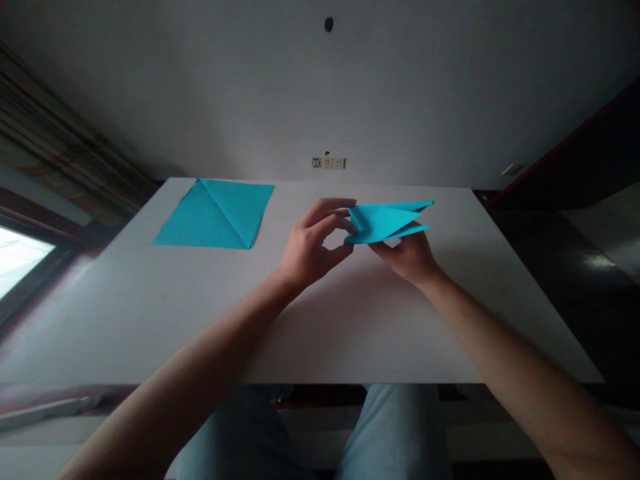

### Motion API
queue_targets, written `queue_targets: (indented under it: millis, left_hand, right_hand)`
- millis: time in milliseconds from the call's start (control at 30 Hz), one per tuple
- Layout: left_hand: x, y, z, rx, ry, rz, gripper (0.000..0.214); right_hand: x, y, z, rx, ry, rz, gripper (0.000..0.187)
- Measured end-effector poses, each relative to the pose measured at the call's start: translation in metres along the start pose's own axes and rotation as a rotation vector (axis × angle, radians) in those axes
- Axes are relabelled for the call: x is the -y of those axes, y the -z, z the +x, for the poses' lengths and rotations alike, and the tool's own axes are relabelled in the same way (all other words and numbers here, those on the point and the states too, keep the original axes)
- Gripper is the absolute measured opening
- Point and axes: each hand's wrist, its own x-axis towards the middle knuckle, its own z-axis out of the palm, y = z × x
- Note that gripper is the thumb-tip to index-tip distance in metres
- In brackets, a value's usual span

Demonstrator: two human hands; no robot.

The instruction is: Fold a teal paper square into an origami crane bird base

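A folded blue paper piece [387, 221] with pointed flaps hangs a little above the white table [200, 313], held between both hands. My left hand [313, 247] pinches its left end with thumb and fingertips curled round it. My right hand [410, 257] grips the piece from underneath, fingers mostly hidden below the paper. A second blue paper sheet [215, 213], flat with diagonal creases, lies on the table at the far left, apart from both hands.
A wall with a row of sockets [329, 163] stands behind the table's far edge. A window [20, 257] and curtain are at the left, a dark cabinet [575, 173] at the right. My knees show under the near edge.
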Motion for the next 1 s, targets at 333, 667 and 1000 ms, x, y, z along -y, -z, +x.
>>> queue_targets:
  millis: [333, 667, 1000]
  left_hand:
    - [0.004, 0.000, -0.002, 0.015, -0.036, 0.078, 0.028]
    - [-0.001, 0.003, -0.003, 0.012, 0.037, 0.014, 0.075]
    - [-0.003, 0.001, -0.001, 0.007, -0.010, 0.032, 0.069]
  right_hand:
    - [-0.007, 0.001, -0.004, 0.078, 0.048, -0.005, 0.028]
    - [-0.010, 0.003, -0.002, 0.105, 0.090, -0.076, 0.027]
    - [-0.013, 0.000, -0.003, 0.079, 0.077, -0.050, 0.034]
